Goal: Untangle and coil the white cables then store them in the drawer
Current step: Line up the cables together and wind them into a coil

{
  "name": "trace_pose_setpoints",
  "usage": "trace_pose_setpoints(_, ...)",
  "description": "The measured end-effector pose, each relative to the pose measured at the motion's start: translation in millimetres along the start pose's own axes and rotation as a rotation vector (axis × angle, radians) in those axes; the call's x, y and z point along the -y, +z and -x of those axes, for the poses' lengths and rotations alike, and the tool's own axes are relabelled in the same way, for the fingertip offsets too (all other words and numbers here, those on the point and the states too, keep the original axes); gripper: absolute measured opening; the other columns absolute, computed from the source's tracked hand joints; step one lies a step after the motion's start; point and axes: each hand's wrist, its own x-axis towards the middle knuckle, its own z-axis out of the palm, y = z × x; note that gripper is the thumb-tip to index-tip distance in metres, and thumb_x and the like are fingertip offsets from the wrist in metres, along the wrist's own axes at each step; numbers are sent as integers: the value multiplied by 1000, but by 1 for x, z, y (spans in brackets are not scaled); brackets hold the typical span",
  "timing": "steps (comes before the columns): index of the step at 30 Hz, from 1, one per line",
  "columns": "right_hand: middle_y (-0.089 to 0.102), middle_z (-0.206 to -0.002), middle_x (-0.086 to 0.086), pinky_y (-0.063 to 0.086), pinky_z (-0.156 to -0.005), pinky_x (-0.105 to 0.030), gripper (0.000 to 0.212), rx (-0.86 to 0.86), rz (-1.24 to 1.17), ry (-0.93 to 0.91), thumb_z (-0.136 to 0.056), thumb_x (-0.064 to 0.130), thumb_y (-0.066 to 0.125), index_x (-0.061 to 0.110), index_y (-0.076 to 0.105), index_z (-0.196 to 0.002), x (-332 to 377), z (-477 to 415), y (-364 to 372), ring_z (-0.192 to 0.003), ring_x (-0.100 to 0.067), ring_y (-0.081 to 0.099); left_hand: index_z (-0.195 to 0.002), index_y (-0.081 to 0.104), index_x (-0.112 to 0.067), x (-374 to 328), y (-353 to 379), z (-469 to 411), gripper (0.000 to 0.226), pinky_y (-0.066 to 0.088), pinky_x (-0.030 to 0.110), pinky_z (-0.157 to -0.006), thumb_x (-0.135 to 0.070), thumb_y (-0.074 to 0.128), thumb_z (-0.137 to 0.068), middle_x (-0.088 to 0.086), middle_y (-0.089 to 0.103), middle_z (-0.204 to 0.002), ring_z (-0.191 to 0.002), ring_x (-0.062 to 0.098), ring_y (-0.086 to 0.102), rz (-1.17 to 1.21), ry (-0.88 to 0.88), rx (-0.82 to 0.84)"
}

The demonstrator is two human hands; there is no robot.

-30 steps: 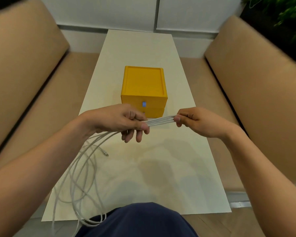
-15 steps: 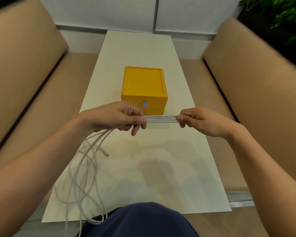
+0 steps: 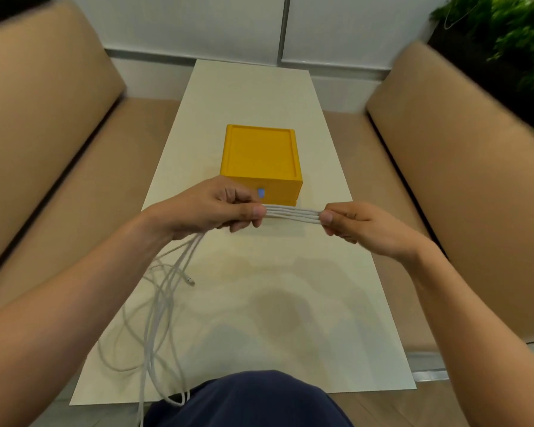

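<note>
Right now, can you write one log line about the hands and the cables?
white cables: stretched between both hands, rest hangs loose | left hand: grips cables | right hand: pinches cables | yellow drawer box: shut, on table

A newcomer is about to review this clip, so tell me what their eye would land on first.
The bright yellow box in the middle of the pale table stands out first. Just in front of it, a flat bundle of white cables is stretched taut between the left hand and the right hand. The rest hangs in loose loops below the left hand, over the table's near left edge.
</note>
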Motion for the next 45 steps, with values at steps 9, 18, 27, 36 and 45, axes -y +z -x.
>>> trace_pose_setpoints(9, 48, -65, 12, 35, -63, -26, 42, 53, 5, -19, -104, 50, 49, 24, 59, -73, -11, -5, 0, -61, -11, 40, -84, 73, -6, 5, 3, 7, 30, 35, 22, -57, -29, 62, -98, -2, 53, -57, -57, 11, 45, 36, 14, 57)
trace_pose_setpoints(18, 56, -63, 12, 41, -62, -33, 43, -83, 268, 88, -105, 59, 37, 31, 60, -83, -32, -9, 30, -59, -8, 48, -79, 72, -12, 13, 13, 0, 32, 36, 21, -59, -36, 63, -98, -9, 50, -57, -58, 8, 43, -44, -52, -33)
trace_pose_setpoints(27, 40, -161, 3, 32, -119, -42, 54, 24, 537, 194, -106, 28, 45, 29, 33, -159, -16, -7, 42, -146, -23, 38, -79, 73, -21, 21, 34, -7, 27, 37, 23, -60, -32, 63, -101, -15, 56, -57, -57, 3, 47, -156, -197, -21)
trace_pose_setpoints(36, 68, -74, 8, 42, -60, -12, 33, 36, -44, 38, -107, 43, 47, 21, 69, -97, 27, -13, 55, -66, 0, 59, -89, 77, -12, 8, 32, -5, 25, 43, 20, -53, -31, 66, -100, 1, 74, -73, -54, 7, 58, -61, -124, -9)
trace_pose_setpoints(45, 59, -64, 6, 37, -55, -31, 30, -53, 322, 36, -103, 50, 53, 28, 68, -89, 14, -22, 30, -55, -9, 49, -97, 77, -6, 7, 23, -5, 17, 59, 26, -65, -22, 71, -95, 13, 79, -87, -77, 24, 77, 180, -286, 42)
